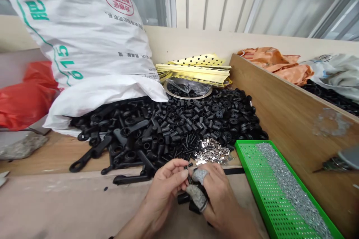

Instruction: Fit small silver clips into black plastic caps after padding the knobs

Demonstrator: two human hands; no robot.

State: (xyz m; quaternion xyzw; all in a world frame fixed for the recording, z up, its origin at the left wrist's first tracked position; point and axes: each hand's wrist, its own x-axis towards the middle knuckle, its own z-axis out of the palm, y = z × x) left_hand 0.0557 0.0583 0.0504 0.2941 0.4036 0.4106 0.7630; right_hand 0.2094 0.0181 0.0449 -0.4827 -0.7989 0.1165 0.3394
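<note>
My left hand [165, 183] pinches a small black pin [187, 165] between thumb and fingertips. My right hand [215, 190], with grey fabric guards on thumb and forefinger, grips a black plastic part [187, 198] low at the table's front edge. The two hands touch over the part. Just beyond them lies a heap of small silver metal clips [213, 152]. Behind that spreads a big pile of black plastic tubes, wheels and long eyelet arms [168, 127].
A green perforated tray [252, 171] with a strip of silver pieces lies at right. A wooden divider [286, 112] runs along the right. A large white sack [84, 44], a red bag [25, 97], yellow folded paper [196, 69] and a metal bowl [187, 91] stand behind.
</note>
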